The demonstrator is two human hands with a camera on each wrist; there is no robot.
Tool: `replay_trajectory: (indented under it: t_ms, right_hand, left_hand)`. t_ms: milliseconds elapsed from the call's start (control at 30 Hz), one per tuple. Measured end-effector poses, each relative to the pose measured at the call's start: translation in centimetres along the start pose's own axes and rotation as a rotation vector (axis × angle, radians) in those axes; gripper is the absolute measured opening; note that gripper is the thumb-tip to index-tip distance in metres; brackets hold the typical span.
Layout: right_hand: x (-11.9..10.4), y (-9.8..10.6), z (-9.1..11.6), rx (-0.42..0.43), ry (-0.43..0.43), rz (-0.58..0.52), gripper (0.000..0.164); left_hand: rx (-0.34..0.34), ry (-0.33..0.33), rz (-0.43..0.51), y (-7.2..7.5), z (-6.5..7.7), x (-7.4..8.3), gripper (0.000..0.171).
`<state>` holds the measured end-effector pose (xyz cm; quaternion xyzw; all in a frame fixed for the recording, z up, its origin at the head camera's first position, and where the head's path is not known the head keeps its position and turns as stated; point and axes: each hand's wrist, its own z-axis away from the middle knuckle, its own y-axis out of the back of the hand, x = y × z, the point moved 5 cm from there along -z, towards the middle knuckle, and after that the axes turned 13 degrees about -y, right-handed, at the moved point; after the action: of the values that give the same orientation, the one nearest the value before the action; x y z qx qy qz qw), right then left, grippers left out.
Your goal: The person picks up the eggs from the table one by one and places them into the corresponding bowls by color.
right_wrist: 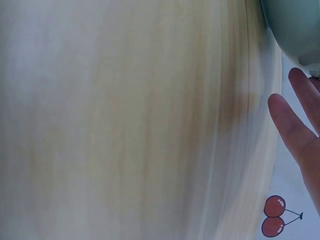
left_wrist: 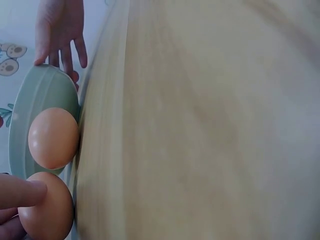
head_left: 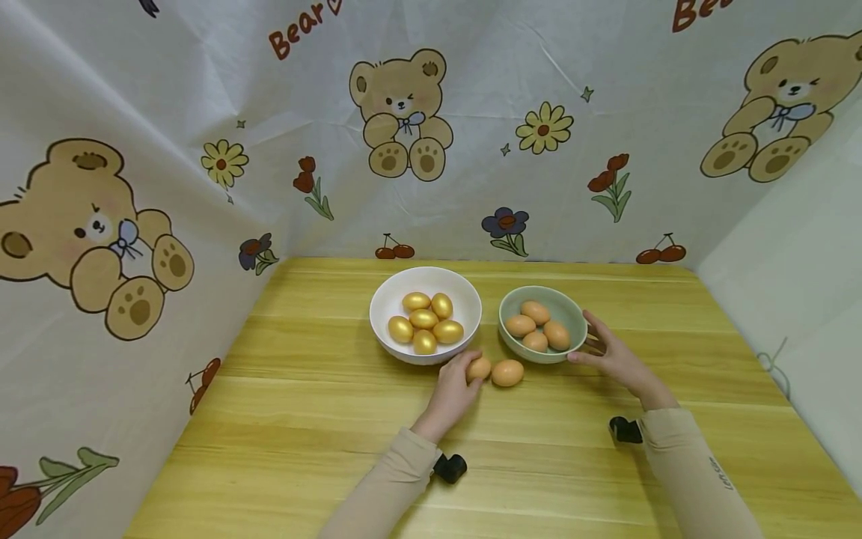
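My left hand pinches a brown egg between thumb and fingers, close in front of the white bowl. A second brown egg lies on the table just right of it, and in the left wrist view it stands before the green bowl. Several brown eggs sit inside that green bowl. At the bowl's right side is my right hand, its thumb at the rim and its fingers extended along the outer wall. In the right wrist view two straight fingers show below the bowl.
The white bowl stands left of the green one and holds several golden eggs. Both bowls are on a wooden table. A bear-printed cloth hangs behind and to the left. Black wrist devices sit at both sleeves.
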<state>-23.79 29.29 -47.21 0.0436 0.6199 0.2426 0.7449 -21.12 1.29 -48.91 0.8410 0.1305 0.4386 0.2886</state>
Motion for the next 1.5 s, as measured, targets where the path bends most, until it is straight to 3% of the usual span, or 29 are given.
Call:
replay_trajectory:
  t_ms: [233, 500, 900, 1133, 1267, 1500]
  right_hand:
    - [0.0, 0.0, 0.1, -0.001, 0.0, 0.001, 0.093]
    - [0.3, 0.1, -0.1, 0.004, -0.003, 0.0, 0.093]
    - [0.2, 0.1, 0.0, -0.002, 0.01, -0.009, 0.093]
    - [0.7, 0.3, -0.2, 0.001, 0.005, 0.002, 0.093]
    - [0.6, 0.3, -0.1, 0.002, 0.013, 0.012, 0.093]
    - [0.4, 0.3, 0.1, 0.022, 0.013, 0.015, 0.092]
  left_hand:
    - [0.024, 0.014, 0.024, 0.1, 0.2, -0.1, 0.04]
    - [-0.001, 0.03, 0.045, 0.1, 0.5, -0.2, 0.039]
    - [0.011, -0.05, 0.025, 0.9, 0.5, 1.6, 0.038]
    - [0.039, -0.107, 0.089, 1.5, -1.4, 3.5, 0.039]
    - [0.033, -0.103, 0.17, 1.5, -3.1, 4.0, 0.039]
    - [0.002, -0.052, 0.217, 0.7, -6.0, 4.0, 0.042]
